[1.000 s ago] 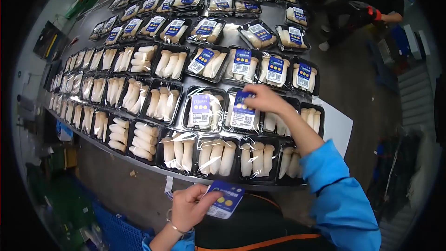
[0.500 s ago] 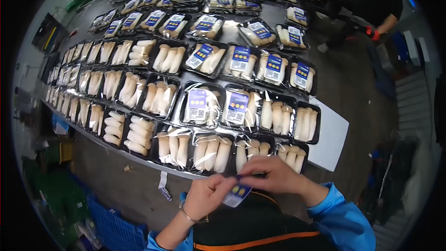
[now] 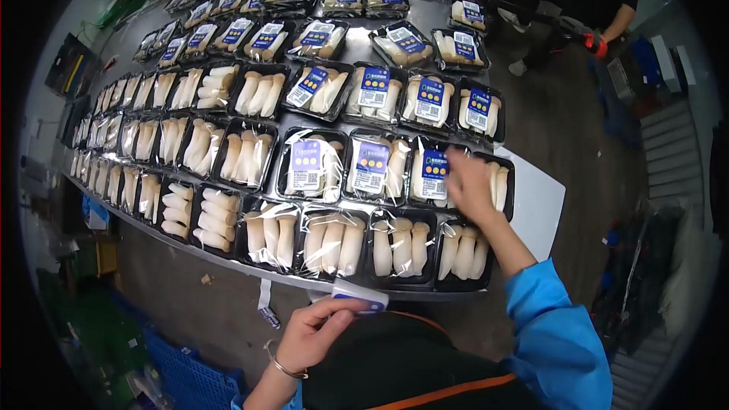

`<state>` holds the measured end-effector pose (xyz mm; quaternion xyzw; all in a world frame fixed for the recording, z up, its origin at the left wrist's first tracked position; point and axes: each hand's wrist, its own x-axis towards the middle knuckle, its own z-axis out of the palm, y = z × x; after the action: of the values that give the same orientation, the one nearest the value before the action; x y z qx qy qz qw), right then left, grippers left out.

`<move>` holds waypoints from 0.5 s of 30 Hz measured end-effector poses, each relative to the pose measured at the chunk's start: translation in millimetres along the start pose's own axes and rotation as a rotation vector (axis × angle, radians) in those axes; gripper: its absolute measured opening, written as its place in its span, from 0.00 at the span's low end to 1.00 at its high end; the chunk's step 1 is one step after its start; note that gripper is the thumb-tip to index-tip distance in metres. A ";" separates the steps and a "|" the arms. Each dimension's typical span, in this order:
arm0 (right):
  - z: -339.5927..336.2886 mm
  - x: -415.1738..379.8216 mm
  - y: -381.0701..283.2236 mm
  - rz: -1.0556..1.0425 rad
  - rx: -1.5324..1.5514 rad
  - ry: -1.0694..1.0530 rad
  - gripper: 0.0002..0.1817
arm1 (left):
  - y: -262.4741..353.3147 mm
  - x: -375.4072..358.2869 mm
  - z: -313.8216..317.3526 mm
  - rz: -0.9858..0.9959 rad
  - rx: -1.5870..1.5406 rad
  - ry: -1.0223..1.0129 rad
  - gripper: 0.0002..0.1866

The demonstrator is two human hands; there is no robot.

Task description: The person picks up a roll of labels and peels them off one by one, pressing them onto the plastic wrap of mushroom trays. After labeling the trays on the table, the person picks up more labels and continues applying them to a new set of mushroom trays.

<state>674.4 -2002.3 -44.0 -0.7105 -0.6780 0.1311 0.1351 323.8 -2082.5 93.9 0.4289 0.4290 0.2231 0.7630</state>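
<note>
My left hand (image 3: pixel 311 336) is closed around a small stack of white-and-blue labels (image 3: pixel 360 296), held low in front of my apron at the table edge. My right hand (image 3: pixel 471 184) reaches forward, its slightly blurred fingers stretched over a black tray of pale, thick-stemmed mushrooms wrapped in clear film. Those fingers touch the right side of a blue-and-white label (image 3: pixel 434 168) that lies on this pack. Just left is another labelled mushroom pack (image 3: pixel 372 168). Nearer me, an unlabelled mushroom pack (image 3: pixel 401 249) shows bare film.
Rows of wrapped mushroom packs cover the metal table (image 3: pixel 353 11); the farther ones bear labels. A white board (image 3: pixel 538 196) juts out at the table's right edge. Beyond the far right corner is another person (image 3: pixel 600 0). A blue crate (image 3: pixel 182 372) stands on the floor at lower left.
My right hand has moved from beside my left hand forward to the pack, which now bears a label. My left hand has shifted slightly left and keeps the label stack.
</note>
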 end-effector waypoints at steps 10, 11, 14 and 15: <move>-125.7 -83.8 -128.4 -0.260 0.800 -0.198 0.09 | 6.0 33.3 34.6 0.187 0.652 -0.074 0.07; -132.7 -74.3 -104.1 -0.120 0.785 -0.070 0.09 | -16.5 36.4 26.8 0.057 0.696 -0.159 0.10; -149.6 -21.9 5.2 -0.137 0.414 0.024 0.11 | -39.0 23.0 14.0 -0.242 0.214 0.018 0.09; -131.7 -9.2 36.6 -0.038 0.360 -0.098 0.13 | -41.1 25.6 7.1 -0.242 0.194 -0.046 0.14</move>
<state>756.6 -2015.0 64.9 -0.6548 -0.6626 0.2822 0.2292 342.3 -2089.6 49.1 0.4509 0.4796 0.0773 0.7488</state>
